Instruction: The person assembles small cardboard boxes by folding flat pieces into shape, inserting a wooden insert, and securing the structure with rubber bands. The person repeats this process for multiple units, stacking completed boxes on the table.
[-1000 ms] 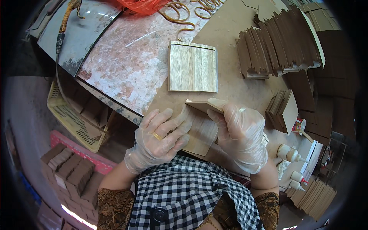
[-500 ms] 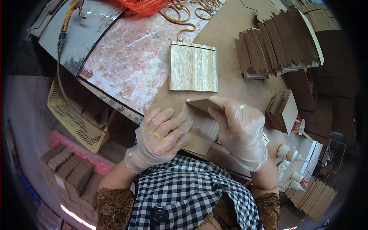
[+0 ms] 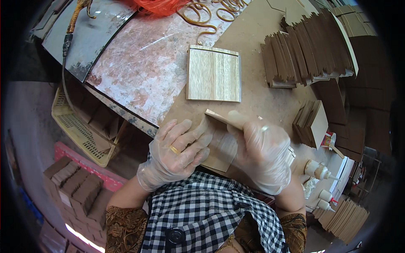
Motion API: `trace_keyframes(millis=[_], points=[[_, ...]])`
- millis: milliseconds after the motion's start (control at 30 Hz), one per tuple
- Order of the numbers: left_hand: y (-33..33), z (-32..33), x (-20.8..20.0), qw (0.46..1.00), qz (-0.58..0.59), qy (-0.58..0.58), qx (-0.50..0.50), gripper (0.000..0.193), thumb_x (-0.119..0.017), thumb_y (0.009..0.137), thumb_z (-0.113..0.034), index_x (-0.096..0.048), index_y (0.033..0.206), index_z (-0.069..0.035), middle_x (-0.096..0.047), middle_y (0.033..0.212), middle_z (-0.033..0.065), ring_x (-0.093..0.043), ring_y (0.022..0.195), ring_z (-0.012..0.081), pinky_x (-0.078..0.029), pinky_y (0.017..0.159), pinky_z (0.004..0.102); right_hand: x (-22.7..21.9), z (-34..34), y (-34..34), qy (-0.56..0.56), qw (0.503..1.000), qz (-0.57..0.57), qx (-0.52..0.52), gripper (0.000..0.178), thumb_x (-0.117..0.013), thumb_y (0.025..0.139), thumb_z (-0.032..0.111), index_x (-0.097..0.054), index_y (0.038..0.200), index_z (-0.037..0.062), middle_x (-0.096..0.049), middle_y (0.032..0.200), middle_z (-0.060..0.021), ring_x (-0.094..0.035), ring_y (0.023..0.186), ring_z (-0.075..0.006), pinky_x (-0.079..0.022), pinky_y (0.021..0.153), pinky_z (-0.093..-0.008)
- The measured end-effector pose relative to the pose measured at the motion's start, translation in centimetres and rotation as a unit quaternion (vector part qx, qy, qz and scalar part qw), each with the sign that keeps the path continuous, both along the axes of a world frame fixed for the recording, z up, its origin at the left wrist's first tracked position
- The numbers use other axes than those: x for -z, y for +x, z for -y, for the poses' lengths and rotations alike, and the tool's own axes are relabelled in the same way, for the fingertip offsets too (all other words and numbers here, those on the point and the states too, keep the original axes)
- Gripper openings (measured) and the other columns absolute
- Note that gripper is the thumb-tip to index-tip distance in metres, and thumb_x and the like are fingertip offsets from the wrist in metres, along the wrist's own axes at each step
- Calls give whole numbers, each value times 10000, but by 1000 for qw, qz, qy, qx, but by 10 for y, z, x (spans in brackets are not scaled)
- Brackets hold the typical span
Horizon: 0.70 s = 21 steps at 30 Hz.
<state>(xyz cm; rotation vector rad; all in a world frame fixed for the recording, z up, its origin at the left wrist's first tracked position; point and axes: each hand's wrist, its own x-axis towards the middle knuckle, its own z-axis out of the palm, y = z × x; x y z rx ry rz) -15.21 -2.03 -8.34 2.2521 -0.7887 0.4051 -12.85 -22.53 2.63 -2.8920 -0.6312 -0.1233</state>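
My left hand (image 3: 174,147), in a clear plastic glove, lies with its fingers stretched out along the left side of a wooden workpiece. Its fingertips touch or nearly touch that side. My right hand (image 3: 264,152), gloved as well, grips a thin wooden panel (image 3: 221,117) that stands tilted above a flat wooden board (image 3: 219,162). Much of the board is hidden by my hands and the panel. Beyond them, a square slatted wood piece (image 3: 214,75) with pale stripes lies on the brown bench surface.
Stacked brown boards (image 3: 308,48) stand at the far right, with a smaller board stack (image 3: 310,122) nearer. Glue bottles (image 3: 317,169) and a brush (image 3: 336,149) lie right of my arm. A yellow plastic crate (image 3: 71,130) sits lower left. A red bag (image 3: 158,5) and coiled hose (image 3: 196,14) lie at the back.
My right hand has shifted slightly toward me, and the panel in it has turned so that its pale upper edge shows more. My left hand has hardly moved.
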Motion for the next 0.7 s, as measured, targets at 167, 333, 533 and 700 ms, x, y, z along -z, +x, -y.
trace_keyframes(millis=[167, 333, 533, 700], points=[[-1, -1, -2, 1000, -5, 21, -1, 354, -789, 780, -234, -751, 1126, -167, -673, 1174, 14, -586, 1127, 258, -460, 1012, 463, 3, 0, 1, 9, 1000, 18, -7, 218, -757, 829, 66, -690, 1036, 85, -611, 687, -102, -612, 562, -286, -475, 506, -388], [-1, -1, -4, 1000, -4, 20, -4, 363, -796, 776, -232, -750, 1131, -169, -678, 1169, 13, -589, 1129, 261, -458, 1017, 465, 9, 1, -4, -7, 999, 37, -13, 212, -760, 831, 79, -687, 1030, 84, -593, 667, -91, -606, 557, -279, -473, 503, -385], [10, -7, -25, 998, -28, -38, 31, 554, -823, 744, -174, -668, 1272, -110, -676, 1189, 67, -574, 1197, 281, -443, 1049, 466, 9, 0, -4, 25, 998, 51, -11, 196, -758, 836, 106, -682, 1016, 84, -596, 662, -79, -614, 567, -274, -486, 523, -387], [63, 11, -58, 989, 28, -114, 89, 699, -772, 746, -20, -534, 1401, -77, -664, 1208, 128, -615, 1157, 335, -465, 1040, 438, 8, 5, 2, 61, 997, 32, -39, 243, -751, 841, 147, -661, 1055, 79, -603, 682, -93, -624, 593, -299, -504, 550, -404]])
